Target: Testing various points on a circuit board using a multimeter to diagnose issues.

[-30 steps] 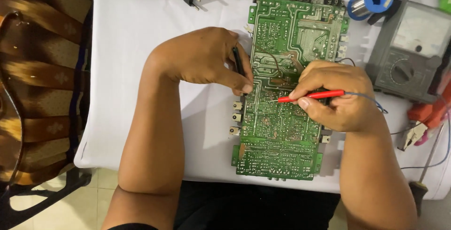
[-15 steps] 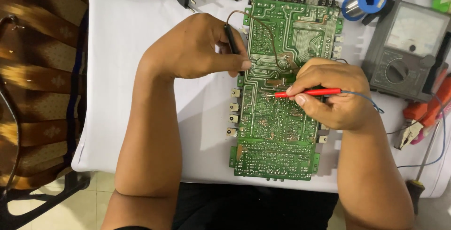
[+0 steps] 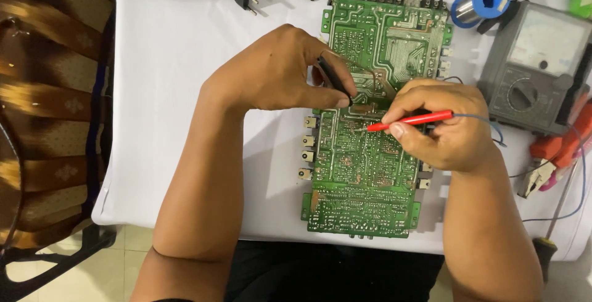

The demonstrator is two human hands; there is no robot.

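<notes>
While the green circuit board [image 3: 370, 148] lies lengthwise on the white surface [image 3: 185, 92], the right hand [image 3: 441, 126] pinches a red probe [image 3: 410, 120], tip pointing left at mid-board; the left hand [image 3: 277, 71] pinches a black probe [image 3: 333, 80] just above-left of it.

One large green circuit board [image 3: 370, 154], two probes: one black [image 3: 333, 79], one red [image 3: 413, 119]; one grey meter [image 3: 533, 68], one blue solder spool [image 3: 484, 1].
</notes>
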